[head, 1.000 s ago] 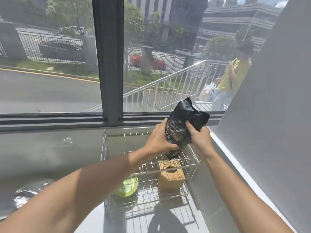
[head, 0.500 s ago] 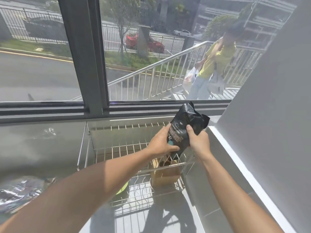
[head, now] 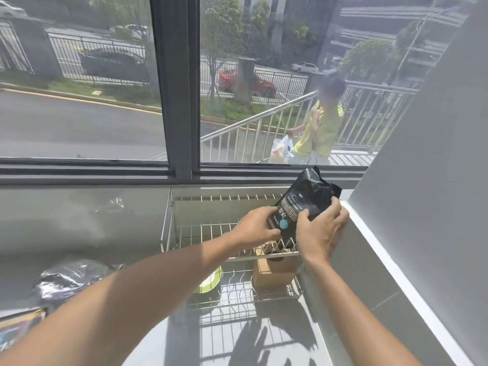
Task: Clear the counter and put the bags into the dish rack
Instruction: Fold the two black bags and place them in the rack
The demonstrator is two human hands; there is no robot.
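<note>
A black printed bag (head: pixel 306 204) stands tilted on the upper tier of the wire dish rack (head: pixel 169 228), at its right end by the wall. My left hand (head: pixel 256 228) grips the bag's lower left side. My right hand (head: pixel 320 231) wraps over its lower right side, fingers spread across the front. A shiny dark bag (head: pixel 66 281) lies on the counter at the far left, partly hidden by my left forearm.
The rack's lower tier holds a green plate (head: pixel 208 283) and a brown cardboard box (head: pixel 274 270). A grey wall (head: pixel 422 207) runs along the right. A printed box corner (head: pixel 18 326) lies at the left edge. The window sill (head: pixel 105 175) runs behind the rack.
Both hands have lowered the black bag toward the rack's upper tier at the right end. My right hand has shifted lower across the bag's front.
</note>
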